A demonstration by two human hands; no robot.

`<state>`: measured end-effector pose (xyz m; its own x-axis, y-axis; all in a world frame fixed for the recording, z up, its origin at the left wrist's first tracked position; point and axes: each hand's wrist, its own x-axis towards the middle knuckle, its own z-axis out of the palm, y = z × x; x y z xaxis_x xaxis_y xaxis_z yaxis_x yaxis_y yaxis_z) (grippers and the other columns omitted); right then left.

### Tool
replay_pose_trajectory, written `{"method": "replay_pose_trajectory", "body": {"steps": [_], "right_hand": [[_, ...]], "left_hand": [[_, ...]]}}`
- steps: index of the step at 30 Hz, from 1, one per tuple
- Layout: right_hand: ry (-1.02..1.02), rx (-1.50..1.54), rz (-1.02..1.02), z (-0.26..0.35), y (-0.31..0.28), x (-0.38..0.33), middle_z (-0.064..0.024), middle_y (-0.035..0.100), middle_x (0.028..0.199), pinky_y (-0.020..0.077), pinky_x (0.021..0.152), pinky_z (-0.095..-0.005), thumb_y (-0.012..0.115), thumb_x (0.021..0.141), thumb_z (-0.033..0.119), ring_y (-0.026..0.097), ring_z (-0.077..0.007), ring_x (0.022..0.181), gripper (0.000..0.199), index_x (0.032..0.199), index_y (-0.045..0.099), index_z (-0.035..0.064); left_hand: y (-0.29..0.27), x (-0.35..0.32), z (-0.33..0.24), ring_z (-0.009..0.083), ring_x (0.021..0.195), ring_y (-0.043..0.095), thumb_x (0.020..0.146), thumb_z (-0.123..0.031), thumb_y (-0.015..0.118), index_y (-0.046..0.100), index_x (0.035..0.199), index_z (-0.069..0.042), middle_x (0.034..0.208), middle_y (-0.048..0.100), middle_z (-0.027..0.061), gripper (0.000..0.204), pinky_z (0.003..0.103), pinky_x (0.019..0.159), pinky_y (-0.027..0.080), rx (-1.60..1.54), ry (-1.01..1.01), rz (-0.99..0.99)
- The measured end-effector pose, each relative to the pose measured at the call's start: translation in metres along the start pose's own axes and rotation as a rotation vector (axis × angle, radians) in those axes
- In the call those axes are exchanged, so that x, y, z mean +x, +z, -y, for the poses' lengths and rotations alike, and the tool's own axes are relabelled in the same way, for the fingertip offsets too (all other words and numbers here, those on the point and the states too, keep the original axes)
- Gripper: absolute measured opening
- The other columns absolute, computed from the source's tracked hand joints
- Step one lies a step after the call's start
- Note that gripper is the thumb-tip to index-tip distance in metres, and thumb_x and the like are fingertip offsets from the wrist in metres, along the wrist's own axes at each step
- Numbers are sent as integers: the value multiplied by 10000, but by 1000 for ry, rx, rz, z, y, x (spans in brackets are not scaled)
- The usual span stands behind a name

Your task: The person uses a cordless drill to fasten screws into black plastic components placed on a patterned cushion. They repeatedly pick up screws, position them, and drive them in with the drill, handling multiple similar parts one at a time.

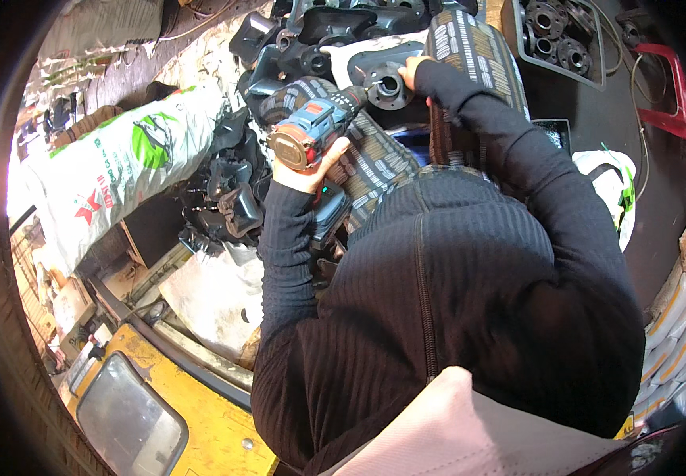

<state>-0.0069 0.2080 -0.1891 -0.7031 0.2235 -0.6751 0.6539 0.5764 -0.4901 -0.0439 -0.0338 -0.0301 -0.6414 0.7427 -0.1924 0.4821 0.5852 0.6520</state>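
Note:
My left hand (305,173) is wrapped round the grip of a blue and red cordless drill (317,127), whose battery sits low by my sleeve. The drill's chuck end points at a dark round flanged part (391,101) with a hole in its middle. Whether the drill touches that part I cannot tell. My right hand (413,71) is closed at the part's right edge, its fingers partly hidden. Both lie above my lap, where my legs wear dark patterned trousers (370,151).
Black moulded parts (240,210) lie heaped to the left and beyond. A grey bin (597,78) at far right holds several round flanged parts. A white printed sack (121,170) lies at left. A yellow panel (216,420) stands at lower left, a red plastic chair (680,111) at right.

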Motion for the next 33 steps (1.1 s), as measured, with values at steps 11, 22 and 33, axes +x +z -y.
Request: {"method": "replay_pose_trajectory", "body": {"steps": [11,22,33], "right_hand": [[-444,-547,4,15,-25,35,-162,634,842,469,742,-416,494,812,292,617,-298,818,291,929,593,45],[-737,-462,94,12,-40,54,-192,611,768,481,657,-407,594,652,229,603,-342,741,287,839,601,11],[-780,-299,143,5,-42,72,-181,615,730,471,619,-389,605,650,243,610,-320,706,284,811,629,10]], "left_hand": [[-7,-7,20,246,925,585,696,-289,737,581,1014,-29,969,607,107,440,354,811,457,93,120,-20],[-9,-9,20,210,813,606,703,-196,740,580,981,-6,912,620,95,373,330,714,484,-203,-53,9],[-6,-2,13,244,857,603,700,-244,736,599,986,-22,915,623,102,387,357,768,467,-55,-26,-6]]}}
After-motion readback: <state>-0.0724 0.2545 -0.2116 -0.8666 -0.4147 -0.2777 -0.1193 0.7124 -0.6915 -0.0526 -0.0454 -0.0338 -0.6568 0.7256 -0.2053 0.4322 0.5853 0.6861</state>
